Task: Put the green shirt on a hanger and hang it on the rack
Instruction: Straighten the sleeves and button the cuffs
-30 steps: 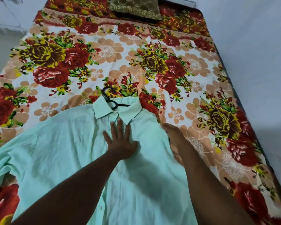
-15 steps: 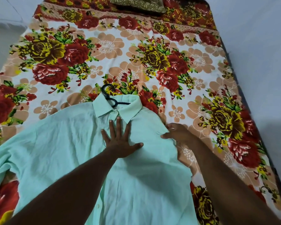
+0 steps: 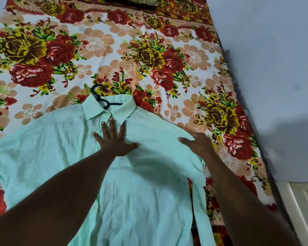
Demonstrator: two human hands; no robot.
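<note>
The light green shirt [image 3: 60, 153] lies front up on the bed, collar pointing away from me. A black hanger [image 3: 100, 97] is inside it; only its hook and a bit of its bar show at the collar. My left hand [image 3: 114, 139] lies flat with spread fingers on the chest just below the collar. My right hand [image 3: 199, 143] grips the shirt's right shoulder edge, thumb on top of the cloth and fingers hidden under it. No rack is in view.
The bed carries a floral sheet [image 3: 149, 55] in red, yellow and peach. A dark patterned pillow [image 3: 142, 0] sits at the far end. A pale blue wall [image 3: 274, 68] runs along the bed's right side, with a white panel [image 3: 306, 206] at lower right.
My right hand has come out from under the shirt's side and moved up to the right shoulder, taking hold of the cloth. My left hand has spread its thumb and stayed on the chest.
</note>
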